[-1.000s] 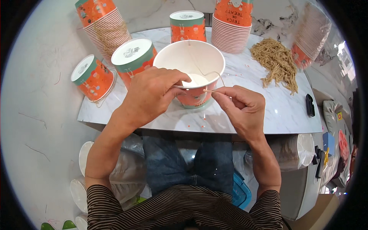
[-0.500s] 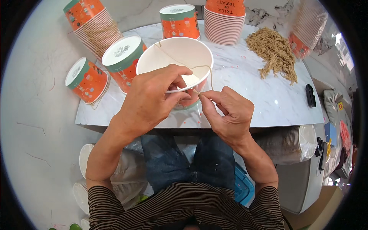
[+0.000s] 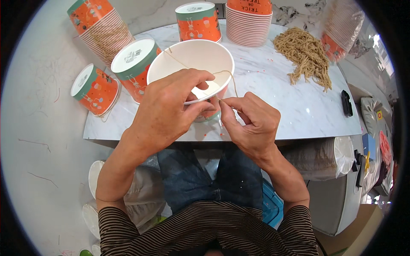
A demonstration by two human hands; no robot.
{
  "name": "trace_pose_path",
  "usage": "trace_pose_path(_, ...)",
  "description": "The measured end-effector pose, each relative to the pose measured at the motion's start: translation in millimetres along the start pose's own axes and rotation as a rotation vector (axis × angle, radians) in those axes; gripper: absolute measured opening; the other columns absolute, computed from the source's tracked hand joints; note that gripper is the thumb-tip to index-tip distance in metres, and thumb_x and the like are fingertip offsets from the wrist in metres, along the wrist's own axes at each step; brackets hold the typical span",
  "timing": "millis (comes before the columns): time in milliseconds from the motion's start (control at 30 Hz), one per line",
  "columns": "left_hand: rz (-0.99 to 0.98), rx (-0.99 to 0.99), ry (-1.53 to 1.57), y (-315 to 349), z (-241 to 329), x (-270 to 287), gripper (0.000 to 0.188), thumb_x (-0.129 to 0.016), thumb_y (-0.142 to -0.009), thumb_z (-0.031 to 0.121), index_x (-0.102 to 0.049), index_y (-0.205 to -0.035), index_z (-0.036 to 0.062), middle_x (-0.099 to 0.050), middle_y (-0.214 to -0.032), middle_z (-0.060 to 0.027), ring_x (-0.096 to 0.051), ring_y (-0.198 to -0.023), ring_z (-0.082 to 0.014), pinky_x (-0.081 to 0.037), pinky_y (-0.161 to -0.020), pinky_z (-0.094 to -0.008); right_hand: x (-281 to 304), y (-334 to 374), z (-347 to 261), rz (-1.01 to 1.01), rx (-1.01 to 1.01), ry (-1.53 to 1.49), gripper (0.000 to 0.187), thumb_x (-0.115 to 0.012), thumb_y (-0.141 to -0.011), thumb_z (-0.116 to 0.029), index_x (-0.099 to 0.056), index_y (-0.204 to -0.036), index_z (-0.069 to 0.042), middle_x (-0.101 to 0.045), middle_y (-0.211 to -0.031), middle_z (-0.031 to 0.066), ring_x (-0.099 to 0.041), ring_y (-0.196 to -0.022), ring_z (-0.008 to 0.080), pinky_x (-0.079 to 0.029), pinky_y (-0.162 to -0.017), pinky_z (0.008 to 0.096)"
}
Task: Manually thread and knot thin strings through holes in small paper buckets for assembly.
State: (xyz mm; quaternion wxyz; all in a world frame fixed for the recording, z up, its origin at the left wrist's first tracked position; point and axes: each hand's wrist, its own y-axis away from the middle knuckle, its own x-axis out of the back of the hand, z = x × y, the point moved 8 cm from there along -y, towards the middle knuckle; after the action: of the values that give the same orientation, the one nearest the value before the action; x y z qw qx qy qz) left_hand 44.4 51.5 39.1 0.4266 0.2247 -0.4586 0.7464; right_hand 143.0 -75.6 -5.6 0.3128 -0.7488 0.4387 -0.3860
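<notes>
A large paper bucket (image 3: 198, 52), white inside and orange and green outside, stands on the table in front of me with its mouth tipped toward me. My left hand (image 3: 164, 109) grips its near rim, fingers inside and thumb outside. A thin tan string (image 3: 233, 79) runs from the far rim through the bucket, over the right rim and down outside. Just outside the near wall, my right hand (image 3: 255, 123) pinches the string between thumb and forefinger. The exact spot where the string meets the wall is partly hidden by my fingers.
Upturned buckets (image 3: 133, 55) stand left and behind, beside a leaning nested stack (image 3: 104, 36). Another stack (image 3: 248, 27) rises at the back. Loose tan strings (image 3: 303, 55) lie in a heap at right, near a small black object (image 3: 346, 104). Bagged cups (image 3: 318, 158) sit below the table edge.
The bucket and my left hand have shifted slightly left. My right hand has moved a little up and left, still pinching the string.
</notes>
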Motion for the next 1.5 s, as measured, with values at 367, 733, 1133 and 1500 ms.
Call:
trace_pose_path(367, -0.043, -0.003, 0.049, 0, 11, 1, 0.043, -0.076, -0.086, -0.002, -0.064, -0.127, 0.0018, -0.072, -0.116, -0.0131, -0.075, -0.090, -0.0201, -0.062, -0.076, -0.0303, -3, -2, -1, -0.030, -0.039, -0.033, 0.011, -0.082, -0.077, -0.005, -0.076, -0.086, -0.008, -0.060, -0.063, 0.0046, -0.055, -0.048, 0.0160, -0.040, -0.045, 0.0307)
trace_pose_path(733, -0.264, -0.129, -0.054, -20, 4, -3, 0.024, -0.058, -0.094, -0.004, -0.069, -0.116, -0.0008, -0.072, -0.103, -0.0151, -0.072, -0.085, -0.0263, -0.057, -0.076, -0.0334, -5, -5, -2, -0.072, -0.033, -0.020, 0.011, -0.080, -0.080, -0.004, -0.076, -0.089, -0.008, -0.058, -0.063, 0.0037, -0.054, -0.049, 0.0157, -0.038, -0.045, 0.0320)
trace_pose_path(1133, -0.393, 0.057, -0.033, -27, -5, -5, 0.011, -0.065, -0.091, 0.002, -0.072, -0.098, -0.0011, -0.071, -0.082, -0.0127, -0.067, -0.073, -0.0205, -0.054, -0.069, -0.0331, -6, -8, -2, -0.161, -0.035, -0.059, 0.009, -0.080, -0.082, -0.005, -0.077, -0.089, -0.008, -0.058, -0.064, 0.0037, -0.055, -0.051, 0.0157, -0.041, -0.047, 0.0315)
trace_pose_path(1500, -0.210, 0.264, 0.730, -15, -5, 3, 0.008, -0.056, -0.105, 0.006, -0.057, -0.106, -0.0017, -0.071, -0.099, -0.0082, -0.068, -0.087, -0.0122, -0.055, -0.079, -0.0245, -31, -13, 8, -0.356, 0.028, -0.129, 0.019, -0.073, -0.087, -0.006, -0.073, -0.105, -0.007, -0.063, -0.086, 0.0118, -0.065, -0.077, 0.0322, -0.052, -0.064, 0.0421)
